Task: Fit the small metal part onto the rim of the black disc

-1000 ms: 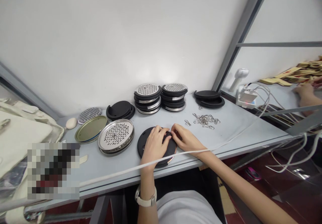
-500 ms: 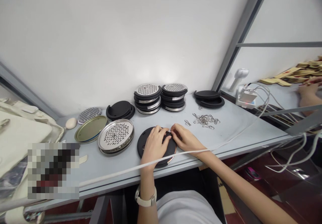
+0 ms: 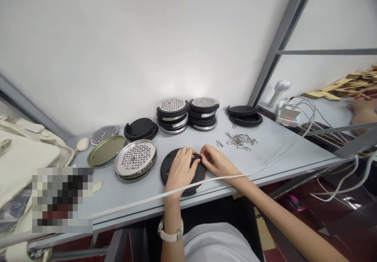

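Note:
A black round disc (image 3: 168, 160) with a copper-coloured line along its right edge lies near the front of the table. My left hand (image 3: 181, 171) lies over it, fingers curled and thumb against its far right part, holding it. At that same edge my right hand (image 3: 218, 162) is closed in a pinch. Whatever is in its fingertips is too small and covered to name. Beyond my right hand lie one loose metal clip (image 3: 219, 143) and a heap of similar clips (image 3: 242, 140).
Perforated silver plates (image 3: 138, 156), a greenish round lid (image 3: 106, 151) and black discs (image 3: 141, 128) stand left. Two stacks, left (image 3: 173, 114) and right (image 3: 204, 112), are by the wall. A white cable (image 3: 138, 204) crosses in front. At far right is another person's hand (image 3: 366, 97).
My right fingertips have shifted very slightly, and the silvery glint between the hands is less visible. My left hand and the black disc stay in place.

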A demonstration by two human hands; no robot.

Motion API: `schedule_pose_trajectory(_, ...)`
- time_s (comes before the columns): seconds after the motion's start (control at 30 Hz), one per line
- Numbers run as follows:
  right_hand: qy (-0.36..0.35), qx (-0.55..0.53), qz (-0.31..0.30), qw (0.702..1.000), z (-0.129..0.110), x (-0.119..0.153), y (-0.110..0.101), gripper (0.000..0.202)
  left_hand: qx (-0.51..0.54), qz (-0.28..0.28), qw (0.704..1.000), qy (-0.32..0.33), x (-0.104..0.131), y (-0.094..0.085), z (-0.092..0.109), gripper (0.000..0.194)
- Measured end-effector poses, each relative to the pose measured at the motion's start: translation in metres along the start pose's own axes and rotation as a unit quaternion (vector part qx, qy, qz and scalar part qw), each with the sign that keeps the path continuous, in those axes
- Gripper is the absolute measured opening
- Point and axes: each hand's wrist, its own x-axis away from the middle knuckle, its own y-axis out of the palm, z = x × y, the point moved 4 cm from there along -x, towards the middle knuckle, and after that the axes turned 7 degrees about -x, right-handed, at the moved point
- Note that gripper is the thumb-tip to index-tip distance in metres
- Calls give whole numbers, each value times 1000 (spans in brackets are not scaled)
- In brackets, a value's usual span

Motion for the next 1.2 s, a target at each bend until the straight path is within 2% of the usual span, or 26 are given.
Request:
schedule_pose_trajectory(0.5, -10, 6, -4, 1000, -6, -1, -2, 4, 15, 0, 1000, -2, -1, -2, 1, 7)
schedule_pose_trajectory(0.7, 11, 11, -18, 1000, -5, 0, -1, 8, 13, 1, 1000, 5, -1, -2, 0, 7)
schedule_pose_trajectory(0.9, 26, 43, -50, 997, 0, -1, 3, 10, 5, -2, 1000, 9, -1, -1, 1, 11)
schedule_pose_trajectory(1.2, 35, 149, -63, 986, 5, -1, 5, 18, 17, -1, 1000, 9, -2, -1, 0, 13)
